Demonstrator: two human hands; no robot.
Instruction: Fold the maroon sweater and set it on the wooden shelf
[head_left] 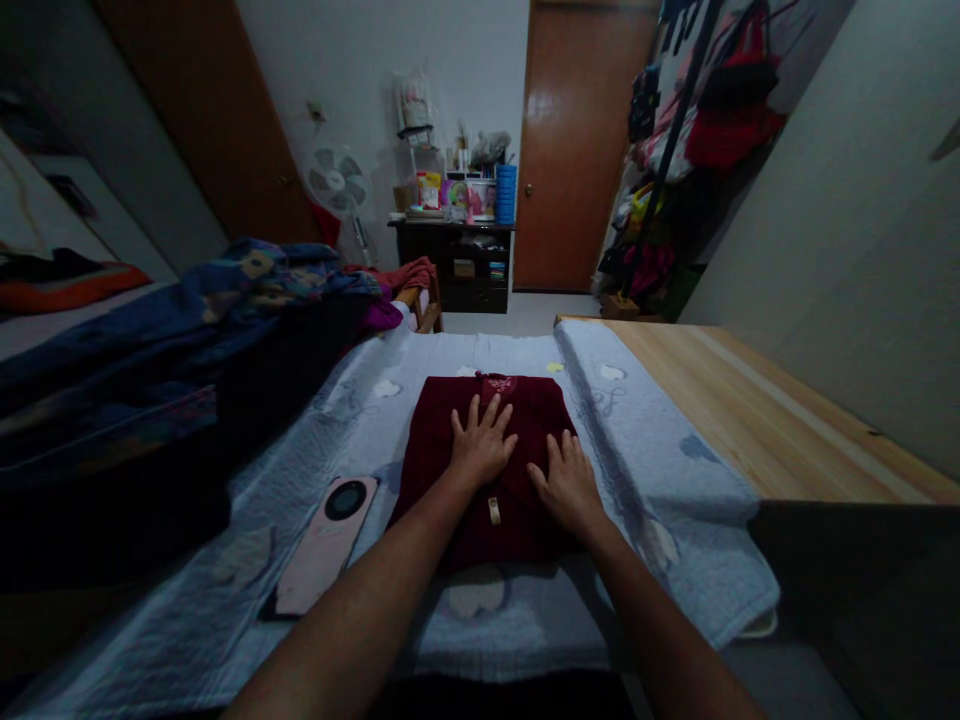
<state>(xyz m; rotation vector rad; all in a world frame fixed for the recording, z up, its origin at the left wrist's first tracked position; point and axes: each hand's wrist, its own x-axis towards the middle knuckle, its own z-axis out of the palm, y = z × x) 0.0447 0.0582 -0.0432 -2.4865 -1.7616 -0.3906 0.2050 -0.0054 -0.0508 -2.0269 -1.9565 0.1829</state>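
Observation:
A dark red garment [525, 540], folded into a rough rectangle, lies flat on a light blue patterned cloth [480, 640]. It has a small pale tag near its middle and a light print at its far edge. My left hand [481, 445] rests palm down on its upper middle, fingers spread. My right hand [568, 485] lies on its right side, fingers apart, holding nothing. To the left of the garment is a pink phone [322, 555] with a round black camera ring.
Piled clothes [255, 310] cover the left side. A wooden board [735, 400] extends at the right. Farther back stand a white fan [337, 182], a dark shelf [454, 265] with assorted items, a brown door [574, 150] and hanging clothes and bags [731, 125].

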